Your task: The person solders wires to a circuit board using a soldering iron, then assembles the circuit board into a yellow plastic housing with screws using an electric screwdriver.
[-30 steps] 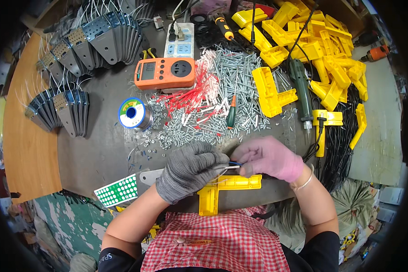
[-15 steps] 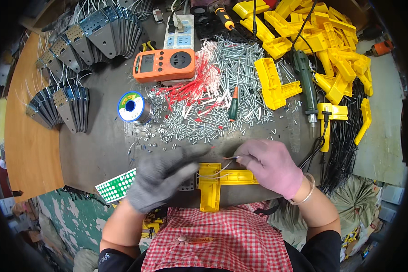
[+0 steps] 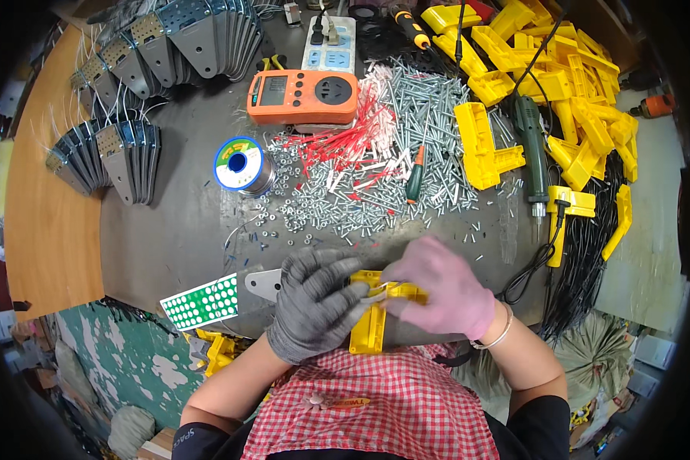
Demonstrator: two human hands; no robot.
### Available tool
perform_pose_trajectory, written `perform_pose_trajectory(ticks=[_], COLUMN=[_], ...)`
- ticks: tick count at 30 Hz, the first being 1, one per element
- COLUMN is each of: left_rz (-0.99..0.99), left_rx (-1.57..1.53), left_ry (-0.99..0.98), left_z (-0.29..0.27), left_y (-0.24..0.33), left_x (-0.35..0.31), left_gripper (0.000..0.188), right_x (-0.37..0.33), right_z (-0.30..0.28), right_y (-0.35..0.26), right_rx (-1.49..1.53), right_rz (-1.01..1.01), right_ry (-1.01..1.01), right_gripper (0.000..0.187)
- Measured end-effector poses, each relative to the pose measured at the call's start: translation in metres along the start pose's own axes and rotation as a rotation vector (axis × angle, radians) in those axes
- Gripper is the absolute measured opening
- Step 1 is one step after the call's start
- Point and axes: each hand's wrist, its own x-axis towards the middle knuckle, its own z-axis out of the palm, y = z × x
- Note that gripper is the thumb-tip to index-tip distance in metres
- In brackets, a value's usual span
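My left hand (image 3: 318, 307), in a grey knit glove, bends its fingers and thumb together over thin pale wires (image 3: 380, 287). My right hand (image 3: 446, 293), in a pink glove and slightly blurred, meets it there, its fingertips closed on the same wires. Beneath both hands lies a yellow T-shaped plastic housing (image 3: 366, 337), its hollow side up and its right arm mostly covered. A flat grey metal plate (image 3: 262, 284) with holes sticks out left of my left hand. Where the wires cross between the fingertips is partly hidden.
Beyond the hands lie loose screws (image 3: 429, 100), red-and-white wire pieces (image 3: 345, 142), a screwdriver (image 3: 415, 180), a solder spool (image 3: 239, 165) and an orange meter (image 3: 303, 97). Metal brackets (image 3: 126, 157) stand left. At right are a green electric screwdriver (image 3: 530, 146), yellow housings (image 3: 583, 92) and black cables (image 3: 590, 253).
My left hand has moved right, onto the wires at the housing. My right hand has come left and down to meet it. The metal plate now shows more, and the whole view has shifted slightly.
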Motion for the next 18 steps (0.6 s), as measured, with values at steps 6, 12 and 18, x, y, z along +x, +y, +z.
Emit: perform_pose_trajectory(ticks=[6, 12, 18], left_rz=[0.18, 0.134, -0.138], left_rx=[0.066, 0.232, 0.437], left_ry=[-0.229, -0.17, -0.068], left_z=[-0.012, 0.001, -0.008], left_y=[0.002, 0.024, -0.005], left_x=[0.007, 0.018, 0.106], left_gripper=[0.068, 0.049, 0.018], right_x=[-0.003, -0.003, -0.011], right_z=[0.019, 0.021, 0.018], right_y=[0.016, 0.014, 0.026], right_rx=[-0.238, -0.026, 0.291], right_rz=[0.016, 0.28, 0.398], right_ry=[0.017, 0.503, 0.539], right_gripper=[0.018, 0.025, 0.021])
